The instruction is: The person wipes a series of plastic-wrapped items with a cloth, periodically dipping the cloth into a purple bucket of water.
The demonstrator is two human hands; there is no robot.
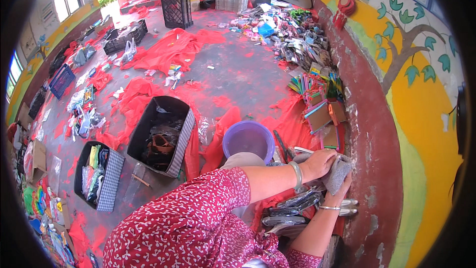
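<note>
A grey cloth is bunched between my two hands beside the wall. My left hand, with a pale bangle on its wrist, grips the cloth's upper side. From below, my right hand closes on its lower right edge; the fingers are partly hidden by the cloth. Under my hands lie several dark, plastic-wrapped items whose kind I cannot tell. A round purple basin that seems to hold murky water stands left of my left forearm.
Two checked fabric bins, one with dark goods and one with coloured packets, stand to the left. Stationery and a heap of small goods line the wall. Red sheeting covers the floor near a black crate.
</note>
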